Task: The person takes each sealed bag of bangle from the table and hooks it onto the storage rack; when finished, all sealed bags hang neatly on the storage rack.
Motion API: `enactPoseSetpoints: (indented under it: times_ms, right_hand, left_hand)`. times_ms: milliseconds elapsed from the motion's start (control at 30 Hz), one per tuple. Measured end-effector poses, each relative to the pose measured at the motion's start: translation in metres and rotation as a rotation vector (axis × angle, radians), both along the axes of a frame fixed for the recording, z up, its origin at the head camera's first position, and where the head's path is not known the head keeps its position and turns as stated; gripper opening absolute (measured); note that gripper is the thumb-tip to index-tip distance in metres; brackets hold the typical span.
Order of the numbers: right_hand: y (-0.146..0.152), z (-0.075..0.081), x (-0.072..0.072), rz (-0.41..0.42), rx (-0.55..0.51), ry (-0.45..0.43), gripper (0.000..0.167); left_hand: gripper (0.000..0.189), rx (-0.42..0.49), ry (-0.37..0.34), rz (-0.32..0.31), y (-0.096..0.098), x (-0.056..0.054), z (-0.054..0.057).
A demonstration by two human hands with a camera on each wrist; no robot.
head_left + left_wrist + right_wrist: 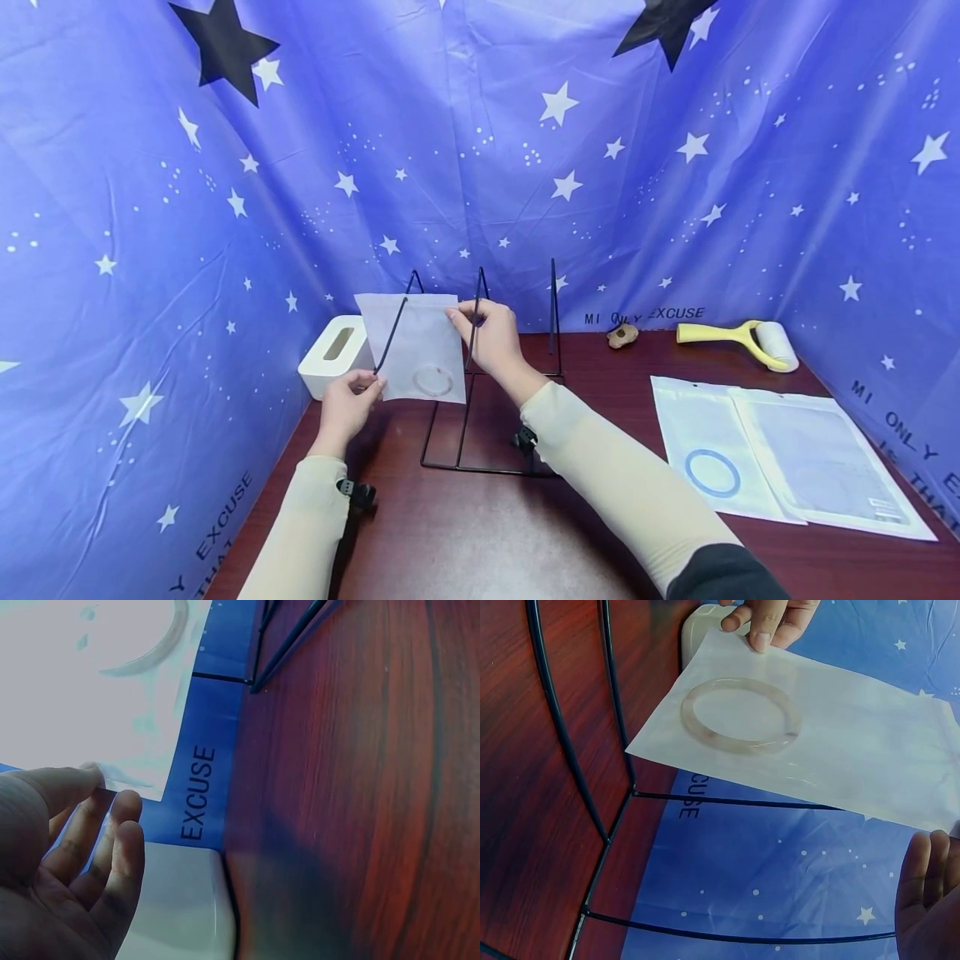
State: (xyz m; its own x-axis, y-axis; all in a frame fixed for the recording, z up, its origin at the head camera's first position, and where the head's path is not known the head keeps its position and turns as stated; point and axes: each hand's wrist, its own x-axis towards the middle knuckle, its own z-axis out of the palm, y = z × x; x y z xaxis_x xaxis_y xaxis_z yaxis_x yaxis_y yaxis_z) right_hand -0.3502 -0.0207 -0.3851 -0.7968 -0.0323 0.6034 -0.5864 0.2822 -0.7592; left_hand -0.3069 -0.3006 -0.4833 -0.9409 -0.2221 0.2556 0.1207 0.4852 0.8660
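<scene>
A small whitish plastic pouch (pixel 420 342) holds a pale ring-shaped bangle (pixel 739 716) near its bottom. My left hand (pixel 348 408) pinches the pouch's lower left corner between thumb and fingers. At its upper right corner, my right hand (pixel 491 337) pinches the edge. Around the pouch stands a black wire rack (pixel 459 425) with tall pointed loops. One slanted wire of the rack's left loop crosses in front of the pouch in the head view, and the middle loop crosses in front of the right hand's fingers. The left wrist view shows the left hand (pixel 82 847) below the pouch.
A white tissue box (pixel 330 358) stands behind the left hand. On the right lie a pouch with a blue ring (pixel 712 472) and another flat clear-fronted pouch (pixel 825 458). Farther back are a yellow-handled lint roller (pixel 720 333) and a small brown object (pixel 622 336). A starry blue curtain encloses the table.
</scene>
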Motion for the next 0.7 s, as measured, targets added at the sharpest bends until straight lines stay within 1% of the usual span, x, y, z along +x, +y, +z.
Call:
enactPoseSetpoints:
  times_ms: [133, 300, 700]
  right_hand:
    - [-0.0001, 0.0002, -0.0029, -0.006, 0.003, 0.009, 0.016]
    - [-0.0003, 0.0009, -0.0038, -0.006, 0.007, -0.014, 0.016]
    - [-0.0004, 0.0043, -0.0076, -0.027, 0.006, -0.046, 0.017]
  left_hand:
    - [0.020, 0.009, -0.003, 0.000, 0.0027, -0.0025, 0.0013]
    - [0.020, 0.017, -0.013, -0.004, 0.0033, -0.0055, 0.0011]
    - [0.018, -0.018, -0.002, -0.003, 0.0041, -0.0095, 0.0061]
